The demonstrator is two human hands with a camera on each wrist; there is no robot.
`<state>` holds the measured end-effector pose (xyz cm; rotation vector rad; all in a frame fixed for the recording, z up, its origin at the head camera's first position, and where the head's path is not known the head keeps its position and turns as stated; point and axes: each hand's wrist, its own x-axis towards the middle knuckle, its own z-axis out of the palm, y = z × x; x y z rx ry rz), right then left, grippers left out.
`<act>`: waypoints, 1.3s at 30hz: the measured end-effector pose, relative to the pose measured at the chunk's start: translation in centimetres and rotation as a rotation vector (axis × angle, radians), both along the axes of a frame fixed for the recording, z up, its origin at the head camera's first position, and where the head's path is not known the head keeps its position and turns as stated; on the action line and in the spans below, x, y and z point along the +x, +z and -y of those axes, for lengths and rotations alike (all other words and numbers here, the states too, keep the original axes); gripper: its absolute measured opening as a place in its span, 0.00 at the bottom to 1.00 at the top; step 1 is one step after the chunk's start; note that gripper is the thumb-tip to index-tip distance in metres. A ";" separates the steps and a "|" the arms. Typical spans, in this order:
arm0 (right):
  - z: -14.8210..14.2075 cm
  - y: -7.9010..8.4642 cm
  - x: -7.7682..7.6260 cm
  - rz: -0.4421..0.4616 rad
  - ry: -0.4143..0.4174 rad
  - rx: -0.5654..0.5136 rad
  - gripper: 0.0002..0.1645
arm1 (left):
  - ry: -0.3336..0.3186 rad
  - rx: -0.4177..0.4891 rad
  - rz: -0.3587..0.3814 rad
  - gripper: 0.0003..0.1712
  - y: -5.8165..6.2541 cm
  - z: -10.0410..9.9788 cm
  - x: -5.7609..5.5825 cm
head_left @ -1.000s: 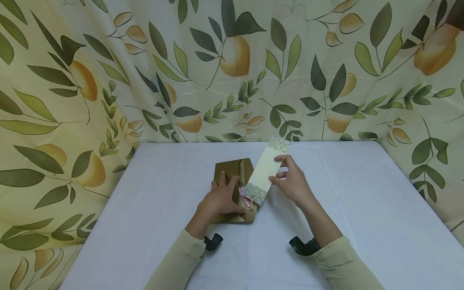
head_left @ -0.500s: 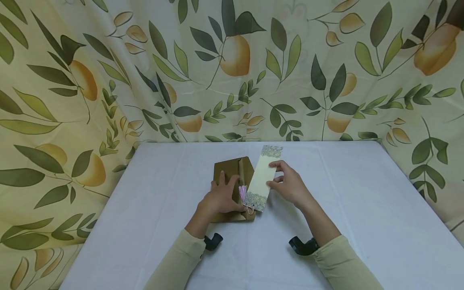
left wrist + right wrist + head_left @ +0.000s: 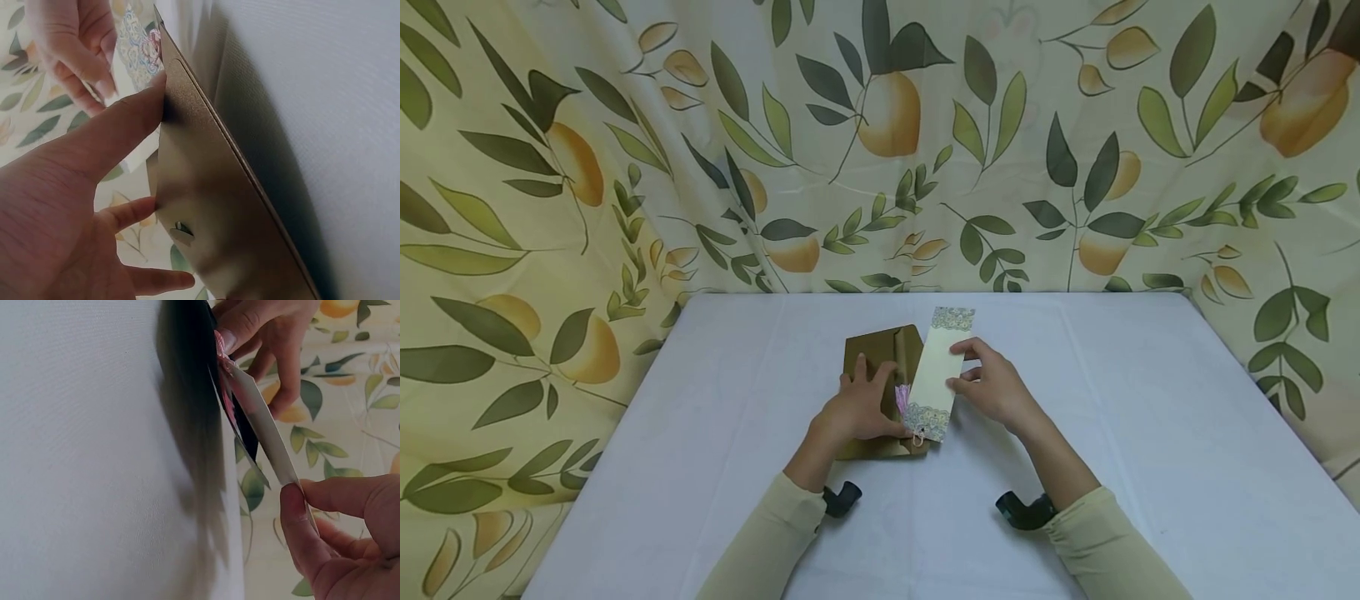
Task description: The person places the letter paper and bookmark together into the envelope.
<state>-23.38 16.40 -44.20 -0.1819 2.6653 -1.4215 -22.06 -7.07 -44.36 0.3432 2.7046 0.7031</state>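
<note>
A gold-brown envelope [image 3: 880,340] with folded flaps lies near the middle of the table. My left hand [image 3: 859,410] rests on it with spread fingers; in the left wrist view the thumb and fingers touch the envelope's face [image 3: 209,187]. My right hand [image 3: 996,385] pinches the right edge of a cream bookmark [image 3: 936,362] with patterned bands at both ends. The bookmark tilts over the envelope's right side, its lower end close to my left thumb. A pinkish-purple tassel [image 3: 902,398] hangs from its corded lower end. Thumb and fingertips [image 3: 294,503] hold the thin card edge in the right wrist view.
A white cloth covers the table [image 3: 1135,400]. Behind and to the left hangs a curtain [image 3: 700,167] printed with leaves and fruit. Black wrist cameras [image 3: 1028,510] stick out from both cuffs, close above the cloth.
My right hand has brought the bookmark slightly left and toward me, turning it more upright in the head view. The tassel now lies left of its lower end. The left hand stays put.
</note>
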 end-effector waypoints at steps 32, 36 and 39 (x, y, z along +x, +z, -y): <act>1.3 -1.1 0.0 -0.042 0.059 0.076 0.33 | -0.012 -0.007 -0.006 0.59 -0.1 0.0 -0.3; 1.2 -1.4 -0.1 -0.020 0.071 0.053 0.34 | -0.008 -0.003 -0.003 0.59 -0.1 0.0 -0.3; 1.3 -1.6 0.0 -0.008 0.084 0.040 0.34 | -0.009 -0.006 -0.004 0.59 -0.2 0.1 -0.3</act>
